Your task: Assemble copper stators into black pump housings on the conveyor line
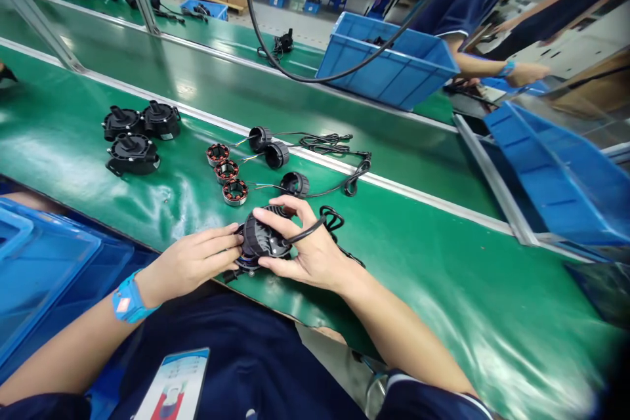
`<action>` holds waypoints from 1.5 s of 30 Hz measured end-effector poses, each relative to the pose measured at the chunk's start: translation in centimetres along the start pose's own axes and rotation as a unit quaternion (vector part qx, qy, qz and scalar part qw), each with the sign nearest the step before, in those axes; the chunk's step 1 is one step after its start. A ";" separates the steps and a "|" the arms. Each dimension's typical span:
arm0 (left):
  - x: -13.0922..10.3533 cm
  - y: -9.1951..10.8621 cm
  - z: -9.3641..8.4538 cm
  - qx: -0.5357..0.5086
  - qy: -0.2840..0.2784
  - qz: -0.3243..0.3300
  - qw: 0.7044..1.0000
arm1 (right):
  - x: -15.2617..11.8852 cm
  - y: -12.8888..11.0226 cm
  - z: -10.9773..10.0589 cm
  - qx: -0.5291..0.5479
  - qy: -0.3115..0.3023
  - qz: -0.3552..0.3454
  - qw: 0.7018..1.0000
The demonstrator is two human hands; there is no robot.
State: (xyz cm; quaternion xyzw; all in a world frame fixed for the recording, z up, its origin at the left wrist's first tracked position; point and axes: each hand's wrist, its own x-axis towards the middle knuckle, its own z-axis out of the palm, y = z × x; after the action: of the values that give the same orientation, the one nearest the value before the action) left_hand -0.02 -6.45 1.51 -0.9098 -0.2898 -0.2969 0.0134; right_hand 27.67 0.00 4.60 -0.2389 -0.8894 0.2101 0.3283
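A round black ribbed cap (263,234) with a cable sits tilted over a black housing (249,270) near the front edge of the green bench. My right hand (310,243) grips the cap from the right, with the cable passing by its fingers. From the left, my left hand (197,257) presses its fingertips together against the side of the cap and housing. Beyond my hands lie several copper-wound rings, the nearest one (235,191) wired to a black cap (294,184).
Black pump-like units (132,153) stand at the back left. A metal rail (394,187) crosses behind the parts. Blue bins stand at the left (44,269), behind the rail (384,62) and at the right (561,174). Another person's arm (482,65) reaches in at the back right.
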 end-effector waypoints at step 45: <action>3.2 -0.9 0.1 -0.121 -0.026 -0.088 0.988 | -1.4 0.0 5.6 0.422 -0.005 0.250 0.871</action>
State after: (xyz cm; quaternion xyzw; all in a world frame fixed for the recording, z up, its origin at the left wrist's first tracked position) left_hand 1.61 -4.05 3.03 -0.8830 -0.3307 -0.3064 -0.1307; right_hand 24.78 -2.03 -0.04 -0.2908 -0.6282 0.6418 0.3301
